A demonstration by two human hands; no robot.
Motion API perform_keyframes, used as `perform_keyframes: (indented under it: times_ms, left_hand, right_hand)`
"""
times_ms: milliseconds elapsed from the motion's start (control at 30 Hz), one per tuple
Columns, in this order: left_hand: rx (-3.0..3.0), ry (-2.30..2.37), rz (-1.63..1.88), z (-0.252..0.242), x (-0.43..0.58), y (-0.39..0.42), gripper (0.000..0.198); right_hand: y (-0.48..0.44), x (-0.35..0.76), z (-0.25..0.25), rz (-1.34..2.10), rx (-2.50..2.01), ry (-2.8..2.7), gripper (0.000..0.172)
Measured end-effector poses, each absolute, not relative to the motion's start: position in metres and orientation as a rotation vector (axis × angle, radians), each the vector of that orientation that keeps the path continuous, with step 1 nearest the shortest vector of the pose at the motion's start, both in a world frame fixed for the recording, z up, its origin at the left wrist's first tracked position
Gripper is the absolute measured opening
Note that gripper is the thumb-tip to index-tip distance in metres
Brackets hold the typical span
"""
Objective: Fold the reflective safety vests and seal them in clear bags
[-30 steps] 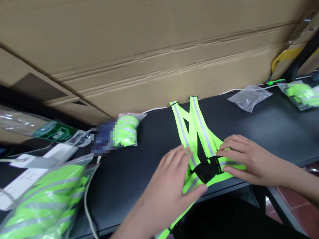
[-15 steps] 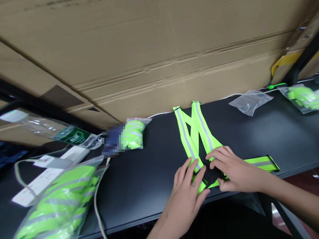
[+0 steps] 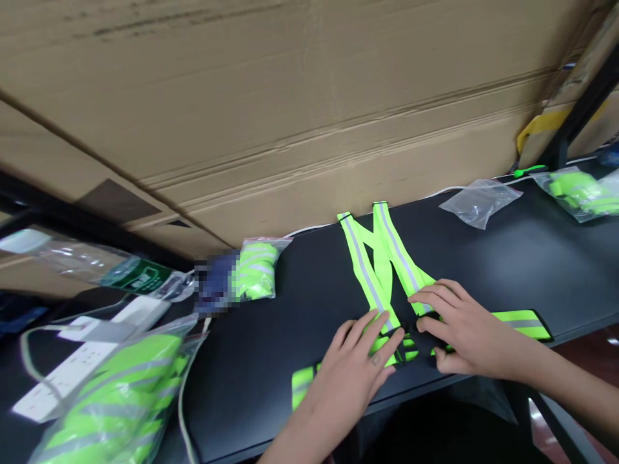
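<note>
A neon-yellow reflective vest of elastic straps with grey stripes lies on the black tabletop, its shoulder straps crossing. My left hand has its fingers over the lower end of the left strap, beside a black buckle. My right hand bends its fingers round the lower end of the other strap, thumb below. Waist straps stick out past both hands: a left strap end and a right one. The fingers partly hide the vest's lower joints.
Bagged yellow straps lie left in a large bag, in a smaller bag, and right in another. A clear plastic bag is at the back. A power strip and bottle lie left. Cardboard walls the back.
A waist strap end now shows left of my left hand. My hands have moved slightly apart, and the dark gathered part between them has opened out, showing the buckle.
</note>
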State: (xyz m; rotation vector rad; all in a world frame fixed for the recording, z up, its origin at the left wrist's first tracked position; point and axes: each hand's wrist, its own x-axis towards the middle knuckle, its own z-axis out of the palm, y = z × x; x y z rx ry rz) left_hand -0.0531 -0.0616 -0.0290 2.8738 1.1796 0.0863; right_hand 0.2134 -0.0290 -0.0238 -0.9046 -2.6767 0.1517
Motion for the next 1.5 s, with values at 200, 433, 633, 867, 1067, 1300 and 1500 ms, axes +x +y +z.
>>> perform_keyframes:
  times_ms: [200,433,633,867,1067,1300,1500]
  left_hand:
    - [2.796,1.213,0.110,-0.024,-0.063,-0.061,0.047]
    - [2.645,1.334,0.222,-0.030,-0.057,-0.075,0.049]
    - [2.632,1.384,0.267,-0.027,-0.046,-0.074,0.050]
    - [2.633,1.189,0.221,-0.028,-0.018,-0.059,0.075]
    - [2.593,1.188,0.222,-0.035,-0.020,-0.059,0.073]
    - [2.541,1.193,0.323,-0.034,-0.019,-0.060,0.058]
    - [2.547,1.192,0.362,-0.037,-0.020,-0.062,0.063]
  right_hand:
    - [-0.032,0.227,-0.019,0.144,-0.971,-2.636,0.023]
    - [-0.052,0.226,-0.019,0.073,-1.046,-2.520,0.027]
    - [-0.054,0.222,-0.033,0.125,-1.153,-2.534,0.032]
    - [-0.049,0.214,-0.039,-0.018,-1.392,-2.348,0.047]
    - [-0.049,0.202,-0.036,-0.215,-1.572,-2.318,0.038]
    - [-0.040,0.191,-0.030,-0.264,-1.646,-2.308,0.035]
    - [-0.043,0.190,-0.023,-0.211,-1.580,-2.132,0.048]
